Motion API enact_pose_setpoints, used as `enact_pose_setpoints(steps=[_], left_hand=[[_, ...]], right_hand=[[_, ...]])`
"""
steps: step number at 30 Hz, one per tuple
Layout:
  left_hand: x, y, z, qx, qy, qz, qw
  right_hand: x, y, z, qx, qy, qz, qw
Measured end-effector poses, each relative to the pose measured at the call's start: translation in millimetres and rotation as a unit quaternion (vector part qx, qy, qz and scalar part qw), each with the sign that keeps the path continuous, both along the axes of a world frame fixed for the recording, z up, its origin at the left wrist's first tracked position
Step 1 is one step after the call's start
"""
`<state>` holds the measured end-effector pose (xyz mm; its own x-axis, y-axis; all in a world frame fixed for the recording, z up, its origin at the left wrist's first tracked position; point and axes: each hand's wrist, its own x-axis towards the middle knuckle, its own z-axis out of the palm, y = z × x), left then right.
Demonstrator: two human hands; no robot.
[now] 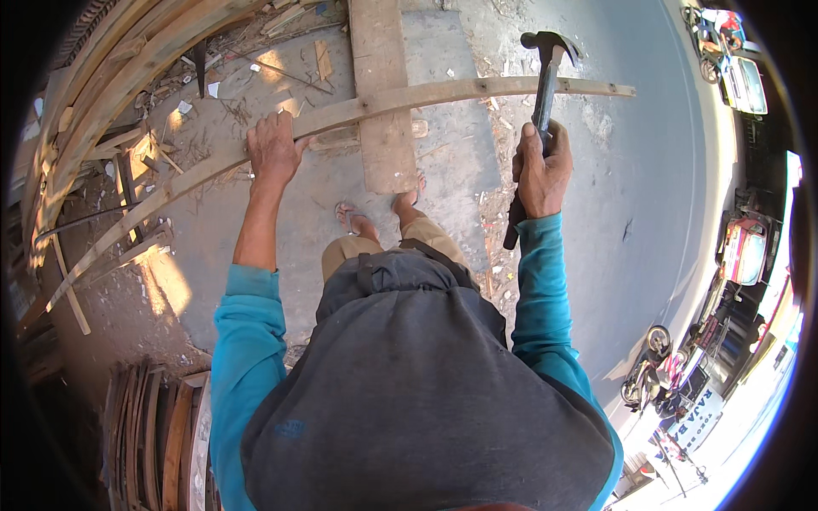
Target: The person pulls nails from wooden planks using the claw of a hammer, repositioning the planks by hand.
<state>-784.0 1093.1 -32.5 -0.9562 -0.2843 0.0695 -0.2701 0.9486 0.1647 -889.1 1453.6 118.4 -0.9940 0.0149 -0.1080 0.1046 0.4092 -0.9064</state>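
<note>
A long, narrow wooden strip (426, 94) runs across in front of me, looking bent in this wide view. My left hand (274, 149) is wrapped round it left of centre, with the thumb along its near side. In my right hand (545, 166) is a claw hammer (543, 98), gripped by its dark handle with the head pointing away from me. The hammer's shaft passes over the strip near its right end. Small dark marks, perhaps nails or holes, show on the strip. Beyond it lies a wide wooden plank (383, 51), its near end close to my feet.
Long timbers (111, 77) are piled at the far left, and more boards (158, 434) stand stacked at the near left. Wood scraps and litter lie over the ground (247, 94). A paved road (656, 170) is on the right, with motorcycles (656, 366) and vehicles (745, 251) along its far side.
</note>
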Motion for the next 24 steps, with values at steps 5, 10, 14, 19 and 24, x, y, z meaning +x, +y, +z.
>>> enact_pose_setpoints(steps=[5, 10, 14, 19, 24], left_hand=[[-3, 0, 1, 0.026, -0.028, 0.001, 0.999], [-4, 0, -1, 0.018, -0.029, 0.006, 0.999], [-7, -1, 0, 0.027, -0.022, 0.012, 0.999], [-6, 1, 7, 0.023, -0.076, 0.054, 0.995], [-6, 5, 4, 0.007, -0.049, 0.069, 0.996]], right_hand=[[9, 28, 6, -0.233, -0.033, 0.046, 0.971], [1, 47, 20, -0.311, -0.024, 0.111, 0.943], [-7, 62, 25, 0.027, -0.096, 0.111, 0.989], [-38, 85, -27, 0.240, 0.155, 0.153, 0.946], [-80, 48, 3, -0.140, 0.137, -0.075, 0.978]])
